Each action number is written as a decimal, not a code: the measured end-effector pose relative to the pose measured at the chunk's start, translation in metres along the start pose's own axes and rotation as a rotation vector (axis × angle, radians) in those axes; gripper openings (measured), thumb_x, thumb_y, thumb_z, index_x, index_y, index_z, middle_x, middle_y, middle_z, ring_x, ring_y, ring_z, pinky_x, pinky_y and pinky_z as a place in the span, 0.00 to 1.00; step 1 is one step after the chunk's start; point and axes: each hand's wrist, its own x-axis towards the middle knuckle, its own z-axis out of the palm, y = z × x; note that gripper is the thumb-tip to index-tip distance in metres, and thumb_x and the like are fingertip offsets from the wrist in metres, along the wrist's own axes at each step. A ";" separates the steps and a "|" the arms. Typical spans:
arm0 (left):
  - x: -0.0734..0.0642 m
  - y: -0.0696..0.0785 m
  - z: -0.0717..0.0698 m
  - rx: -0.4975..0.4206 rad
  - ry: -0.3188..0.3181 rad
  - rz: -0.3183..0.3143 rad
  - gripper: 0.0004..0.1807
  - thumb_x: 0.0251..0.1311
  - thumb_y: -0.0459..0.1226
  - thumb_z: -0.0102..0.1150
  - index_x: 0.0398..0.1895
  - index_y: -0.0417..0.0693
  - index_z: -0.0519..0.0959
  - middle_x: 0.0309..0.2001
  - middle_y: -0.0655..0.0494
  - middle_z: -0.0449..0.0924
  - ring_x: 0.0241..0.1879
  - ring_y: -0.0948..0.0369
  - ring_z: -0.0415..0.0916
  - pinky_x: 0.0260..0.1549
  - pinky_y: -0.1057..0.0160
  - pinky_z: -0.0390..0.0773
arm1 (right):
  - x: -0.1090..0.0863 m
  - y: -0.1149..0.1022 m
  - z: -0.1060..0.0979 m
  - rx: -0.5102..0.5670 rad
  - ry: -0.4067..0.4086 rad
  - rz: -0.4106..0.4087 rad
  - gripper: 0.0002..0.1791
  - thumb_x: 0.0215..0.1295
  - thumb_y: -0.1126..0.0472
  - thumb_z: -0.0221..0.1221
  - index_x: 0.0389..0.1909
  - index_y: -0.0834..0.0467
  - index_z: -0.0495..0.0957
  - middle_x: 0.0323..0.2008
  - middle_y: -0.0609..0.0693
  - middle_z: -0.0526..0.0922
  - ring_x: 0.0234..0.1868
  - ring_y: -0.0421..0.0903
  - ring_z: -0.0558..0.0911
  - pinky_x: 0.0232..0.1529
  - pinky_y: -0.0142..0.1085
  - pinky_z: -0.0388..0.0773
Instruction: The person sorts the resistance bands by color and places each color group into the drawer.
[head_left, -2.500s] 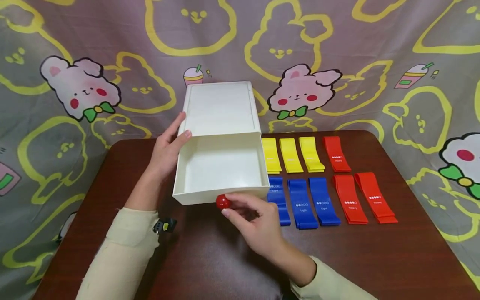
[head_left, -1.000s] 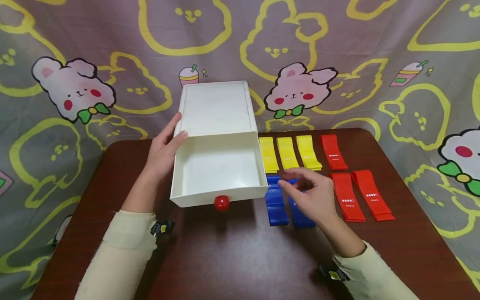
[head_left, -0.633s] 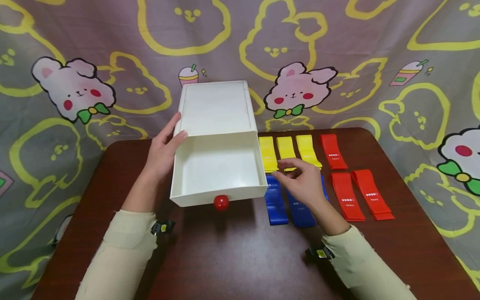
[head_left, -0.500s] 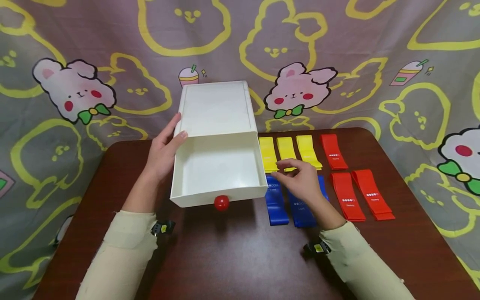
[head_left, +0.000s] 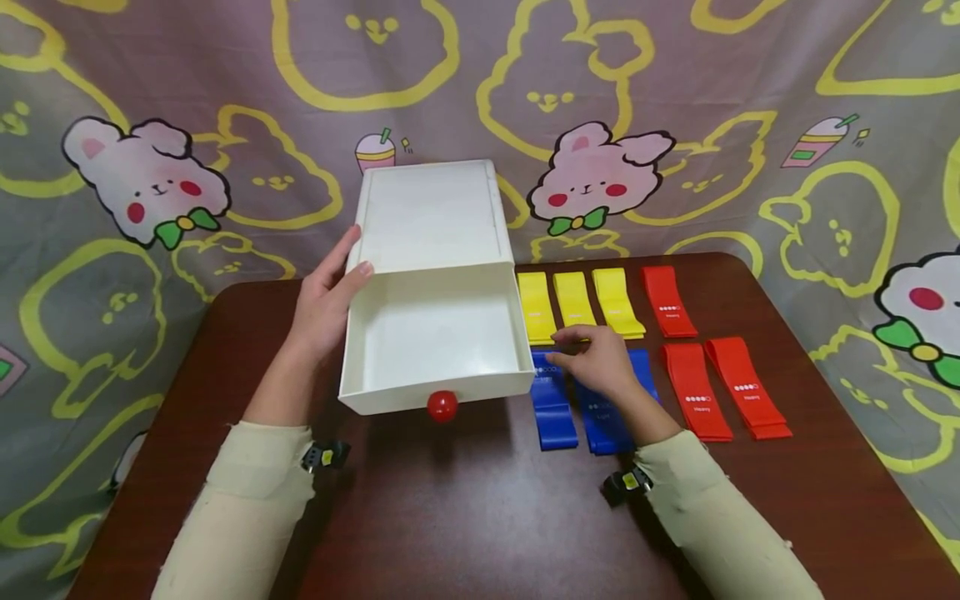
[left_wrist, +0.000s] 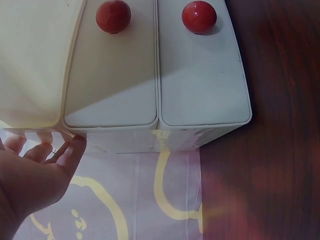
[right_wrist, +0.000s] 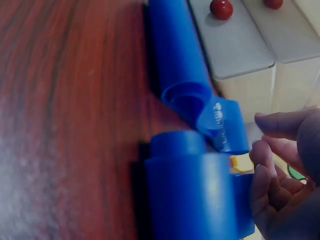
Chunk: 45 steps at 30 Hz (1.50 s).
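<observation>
A white drawer cabinet stands on the table, its top drawer pulled out and its white floor showing. A red round knob sits on that drawer's front. My left hand steadies the cabinet, its fingers along the left side and the thumb at the front corner. In the left wrist view its fingertips touch the cabinet's side. My right hand hovers above the folded blue resistance bands marked Light, thumb and index finger slightly apart. In the right wrist view nothing shows between them.
Folded yellow bands lie behind the blue ones, and red bands marked Heavy lie to the right. Two lower drawers are closed, each with a red knob. A patterned curtain hangs behind the brown table.
My right hand has let go of the red knob, moved right and then come back slightly left and down over the blue bands. The left hand stays at the cabinet.
</observation>
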 end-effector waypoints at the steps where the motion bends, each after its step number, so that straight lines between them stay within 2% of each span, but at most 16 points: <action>1: 0.000 0.000 0.000 0.000 0.002 0.000 0.32 0.71 0.47 0.55 0.77 0.69 0.61 0.76 0.63 0.56 0.64 0.57 0.64 0.52 0.58 0.75 | 0.001 0.002 0.001 -0.020 -0.008 0.003 0.17 0.56 0.60 0.74 0.45 0.62 0.86 0.42 0.56 0.87 0.39 0.53 0.84 0.39 0.46 0.82; 8: -0.001 -0.001 0.001 -0.011 0.011 0.000 0.32 0.71 0.46 0.56 0.76 0.69 0.61 0.75 0.64 0.56 0.64 0.57 0.64 0.53 0.58 0.75 | 0.004 0.011 0.004 -0.134 -0.062 0.031 0.15 0.58 0.59 0.72 0.45 0.59 0.87 0.45 0.56 0.86 0.48 0.56 0.81 0.52 0.53 0.75; 17: -0.002 0.001 0.002 -0.021 0.011 -0.009 0.32 0.71 0.47 0.56 0.76 0.69 0.61 0.76 0.63 0.56 0.63 0.56 0.65 0.54 0.54 0.74 | 0.002 0.009 0.008 -0.205 -0.082 0.036 0.14 0.59 0.59 0.72 0.44 0.59 0.86 0.34 0.53 0.84 0.38 0.53 0.79 0.43 0.49 0.76; 23: -0.002 0.001 0.002 -0.024 0.012 -0.011 0.32 0.71 0.47 0.56 0.76 0.69 0.61 0.76 0.64 0.56 0.64 0.57 0.64 0.54 0.55 0.74 | 0.001 0.007 0.007 -0.237 -0.107 0.023 0.09 0.61 0.59 0.70 0.41 0.57 0.86 0.38 0.53 0.85 0.41 0.54 0.80 0.47 0.52 0.75; 29: -0.002 0.002 0.001 -0.025 0.009 -0.008 0.32 0.71 0.47 0.56 0.76 0.69 0.61 0.76 0.63 0.56 0.63 0.56 0.65 0.53 0.57 0.75 | -0.004 0.006 0.006 -0.209 -0.093 -0.019 0.06 0.60 0.61 0.70 0.37 0.56 0.85 0.39 0.52 0.85 0.42 0.55 0.79 0.49 0.53 0.74; 32: -0.002 0.002 0.001 -0.023 0.008 -0.006 0.32 0.71 0.47 0.56 0.76 0.68 0.61 0.75 0.63 0.56 0.62 0.56 0.66 0.52 0.57 0.75 | -0.006 0.007 0.004 -0.177 -0.062 -0.058 0.05 0.59 0.63 0.70 0.36 0.56 0.85 0.36 0.51 0.85 0.37 0.52 0.78 0.44 0.50 0.75; 35: -0.002 0.001 0.001 -0.021 0.007 -0.004 0.32 0.71 0.47 0.56 0.76 0.68 0.61 0.76 0.62 0.56 0.62 0.56 0.66 0.51 0.58 0.76 | -0.010 0.007 0.002 -0.137 -0.031 -0.087 0.06 0.58 0.63 0.71 0.35 0.56 0.85 0.32 0.49 0.84 0.31 0.49 0.77 0.35 0.45 0.75; 38: -0.002 0.001 0.001 -0.020 0.006 -0.001 0.32 0.71 0.47 0.56 0.77 0.68 0.61 0.75 0.62 0.57 0.62 0.56 0.66 0.51 0.58 0.75 | -0.014 0.002 -0.002 -0.095 -0.017 -0.088 0.06 0.58 0.63 0.71 0.35 0.56 0.84 0.30 0.48 0.83 0.24 0.47 0.76 0.28 0.42 0.75; 41: -0.002 0.001 0.002 -0.017 0.006 0.001 0.32 0.71 0.47 0.56 0.77 0.68 0.61 0.75 0.62 0.57 0.62 0.56 0.66 0.51 0.60 0.76 | -0.018 -0.003 -0.007 -0.063 -0.012 -0.081 0.05 0.59 0.63 0.71 0.35 0.56 0.84 0.30 0.49 0.83 0.21 0.47 0.75 0.26 0.42 0.75; 45: -0.001 -0.001 0.002 -0.022 0.008 0.007 0.32 0.71 0.47 0.56 0.76 0.68 0.62 0.75 0.61 0.57 0.61 0.55 0.67 0.49 0.62 0.76 | -0.024 -0.007 -0.013 -0.046 -0.003 -0.085 0.05 0.60 0.63 0.70 0.36 0.56 0.85 0.33 0.50 0.84 0.23 0.48 0.75 0.26 0.42 0.74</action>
